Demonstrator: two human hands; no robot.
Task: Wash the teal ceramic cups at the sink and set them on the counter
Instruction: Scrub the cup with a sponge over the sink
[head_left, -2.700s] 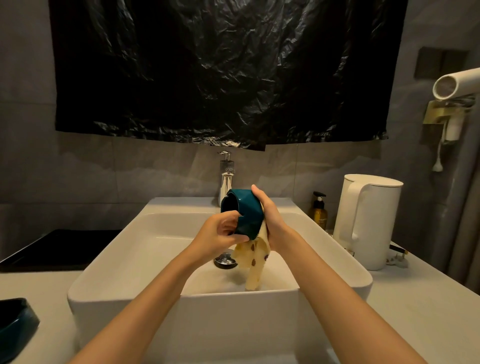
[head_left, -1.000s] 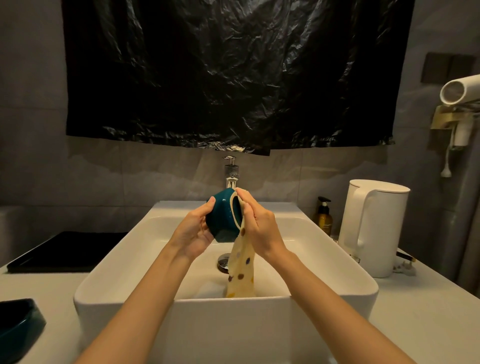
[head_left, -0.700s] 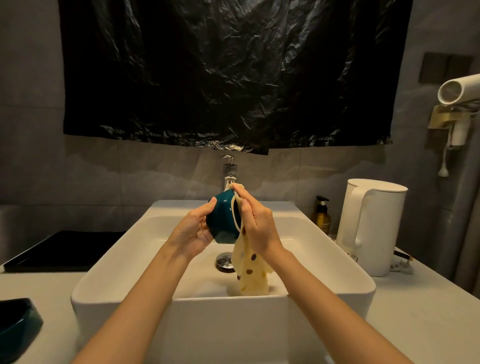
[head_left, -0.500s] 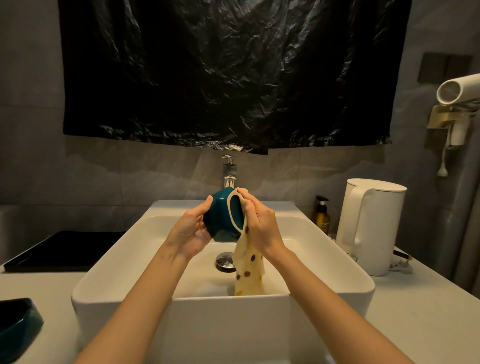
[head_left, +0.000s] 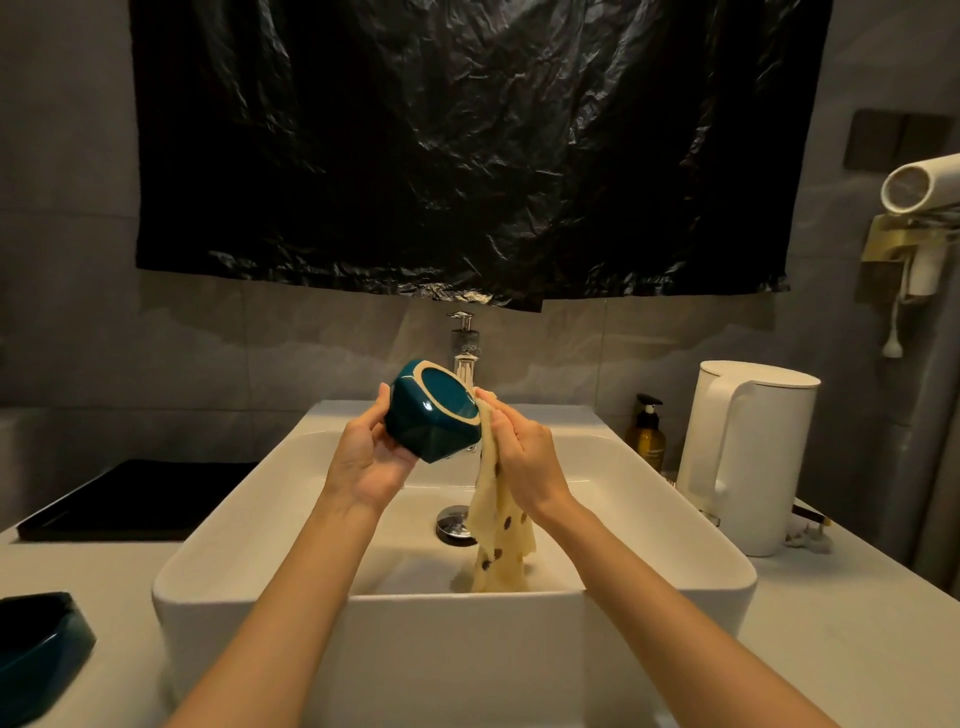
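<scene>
The fingers (head_left: 375, 421) of the left hand (head_left: 366, 465) curl round a teal cup (head_left: 431, 423) and hold it above the sink (head_left: 467, 654), with its base tipped up toward the camera. The right hand (head_left: 527, 457) pinches a spotted cloth (head_left: 498, 540) against the cup's right edge, and the cloth hangs into the basin. A second cup (head_left: 36, 649) sits on the desk (head_left: 857, 623) at far left, so the left hand looks better placed to set this one down there.

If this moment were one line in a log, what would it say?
phase: washing | left hand: holds teal cup tilted, base toward camera, over sink | right hand: holds spotted cloth against cup's base edge
</scene>
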